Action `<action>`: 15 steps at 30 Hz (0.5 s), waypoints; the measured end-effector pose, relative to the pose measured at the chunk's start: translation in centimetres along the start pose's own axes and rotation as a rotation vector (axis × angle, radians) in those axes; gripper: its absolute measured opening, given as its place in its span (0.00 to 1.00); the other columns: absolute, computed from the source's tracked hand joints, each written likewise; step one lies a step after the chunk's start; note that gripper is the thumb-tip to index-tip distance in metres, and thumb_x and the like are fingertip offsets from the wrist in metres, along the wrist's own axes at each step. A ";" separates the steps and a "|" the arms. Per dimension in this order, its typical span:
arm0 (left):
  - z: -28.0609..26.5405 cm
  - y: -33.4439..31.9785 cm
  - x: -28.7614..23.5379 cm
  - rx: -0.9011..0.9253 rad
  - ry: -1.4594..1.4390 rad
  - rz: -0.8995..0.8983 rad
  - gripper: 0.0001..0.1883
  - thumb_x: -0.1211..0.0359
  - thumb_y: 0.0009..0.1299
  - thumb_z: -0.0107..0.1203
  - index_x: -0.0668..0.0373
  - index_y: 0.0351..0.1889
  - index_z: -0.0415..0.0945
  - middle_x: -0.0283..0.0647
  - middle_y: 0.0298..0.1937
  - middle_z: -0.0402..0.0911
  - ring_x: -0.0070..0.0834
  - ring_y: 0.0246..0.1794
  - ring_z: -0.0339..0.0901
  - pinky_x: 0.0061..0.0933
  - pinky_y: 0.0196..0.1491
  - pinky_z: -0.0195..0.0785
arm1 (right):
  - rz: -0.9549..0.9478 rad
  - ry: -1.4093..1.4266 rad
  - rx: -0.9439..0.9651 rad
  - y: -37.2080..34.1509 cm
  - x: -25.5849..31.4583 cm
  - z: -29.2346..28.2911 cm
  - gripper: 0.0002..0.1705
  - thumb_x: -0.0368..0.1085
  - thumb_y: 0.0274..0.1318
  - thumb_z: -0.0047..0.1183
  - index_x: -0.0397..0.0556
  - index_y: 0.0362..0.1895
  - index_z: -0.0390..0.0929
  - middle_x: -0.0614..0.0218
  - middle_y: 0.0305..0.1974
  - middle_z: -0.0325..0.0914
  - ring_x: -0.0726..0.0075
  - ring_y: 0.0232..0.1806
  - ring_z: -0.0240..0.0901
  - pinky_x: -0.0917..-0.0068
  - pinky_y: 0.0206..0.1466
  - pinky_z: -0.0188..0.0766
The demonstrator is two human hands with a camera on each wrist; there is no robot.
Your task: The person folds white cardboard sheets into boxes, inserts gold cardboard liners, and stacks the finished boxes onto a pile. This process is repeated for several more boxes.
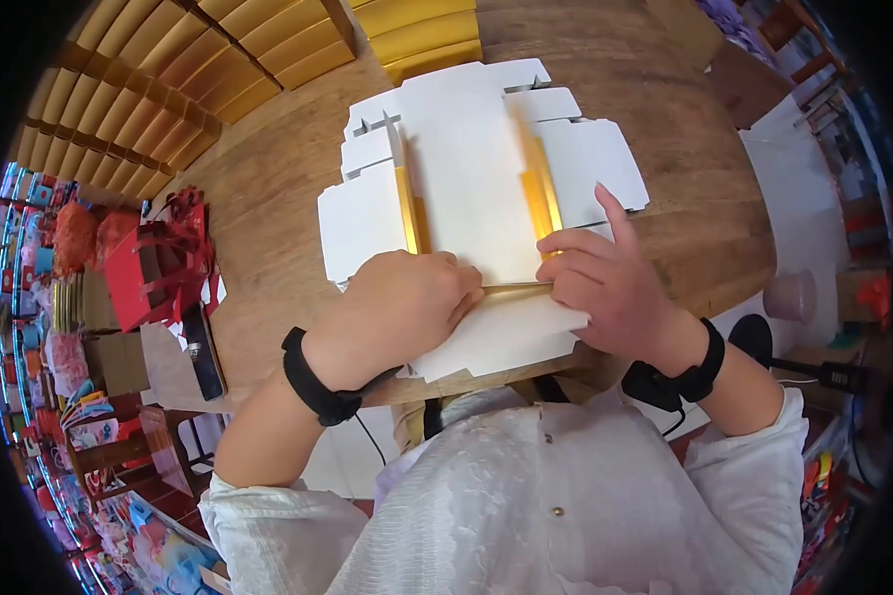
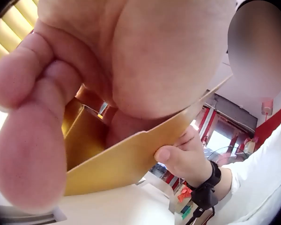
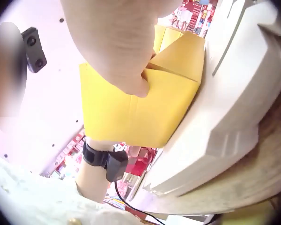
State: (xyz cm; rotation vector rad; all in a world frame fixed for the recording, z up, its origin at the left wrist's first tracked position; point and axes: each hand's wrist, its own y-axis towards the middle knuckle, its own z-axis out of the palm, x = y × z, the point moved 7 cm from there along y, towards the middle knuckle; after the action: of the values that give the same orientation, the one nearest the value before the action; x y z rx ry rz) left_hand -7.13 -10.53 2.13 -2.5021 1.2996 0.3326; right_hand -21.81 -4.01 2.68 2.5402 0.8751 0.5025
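Observation:
A cardboard blank [image 1: 466,169], white inside and gold outside, lies on the wooden table in the head view, with more flat sheets under it. Its left side wall [image 1: 408,208] and right side wall [image 1: 540,188] stand up. At the near left corner my left hand [image 1: 397,307] curls its fingers round the cardboard. My right hand [image 1: 615,288] pinches the near right corner, its index finger raised. In the left wrist view the gold panel [image 2: 126,164] runs between my left hand [image 2: 131,56] and my right thumb. The right wrist view shows my right hand [image 3: 122,42] over the gold panel [image 3: 140,117].
Gold boxes [image 1: 129,109] stand in rows at the back left, beside a yellow stack [image 1: 417,35]. A red bag [image 1: 154,268] and a dark phone-like object [image 1: 203,352] lie at the left table edge. A pink bin [image 1: 790,296] stands on the floor at the right.

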 end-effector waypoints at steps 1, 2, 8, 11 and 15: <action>0.2 0.0 0.1 0.040 -0.057 0.009 0.10 0.63 0.72 0.55 0.60 0.33 0.78 0.43 0.30 0.77 0.46 0.30 0.78 0.44 0.34 0.72 | -0.002 0.003 -0.001 0.2 -0.1 0.1 0.11 0.30 0.42 0.61 0.53 0.27 0.69 0.70 0.37 0.78 0.67 0.53 0.77 0.34 0.74 0.51; 0.1 0.0 0.6 0.039 -0.056 0.006 0.10 0.63 0.72 0.55 0.60 0.33 0.78 0.43 0.30 0.77 0.46 0.30 0.78 0.44 0.34 0.72 | 0.023 0.083 -0.004 0.4 -0.4 0.2 0.11 0.30 0.43 0.61 0.53 0.27 0.69 0.71 0.34 0.76 0.67 0.48 0.77 0.35 0.75 0.51; -2.1 -1.9 2.8 0.145 -0.681 0.012 0.15 0.73 0.69 0.58 0.58 0.54 0.79 0.40 0.42 0.81 0.33 0.39 0.81 0.30 0.38 0.74 | 0.199 0.268 0.003 0.7 -2.5 1.1 0.12 0.30 0.49 0.62 0.51 0.32 0.70 0.71 0.30 0.74 0.64 0.36 0.76 0.40 0.77 0.49; -0.3 -2.1 4.2 0.132 -0.895 -0.169 0.16 0.74 0.69 0.60 0.60 0.55 0.77 0.36 0.37 0.79 0.20 0.27 0.77 0.22 0.29 0.71 | 0.218 0.345 0.011 0.6 -2.7 1.2 0.14 0.29 0.53 0.60 0.51 0.42 0.70 0.70 0.28 0.73 0.62 0.33 0.75 0.40 0.77 0.47; 0.6 -1.6 4.8 -0.050 -1.084 -0.422 0.19 0.72 0.72 0.60 0.64 0.60 0.71 0.35 0.31 0.76 0.14 0.16 0.71 0.17 0.22 0.66 | 0.357 0.569 -0.038 0.6 -3.8 1.3 0.32 0.27 0.58 0.55 0.48 0.67 0.63 0.72 0.21 0.68 0.63 0.26 0.70 0.42 0.78 0.45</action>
State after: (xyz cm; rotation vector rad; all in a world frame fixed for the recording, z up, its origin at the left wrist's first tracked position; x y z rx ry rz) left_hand -3.10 -13.07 0.21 -1.9648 0.3203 1.3491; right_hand -23.79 -7.22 1.09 2.5585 0.5644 1.3840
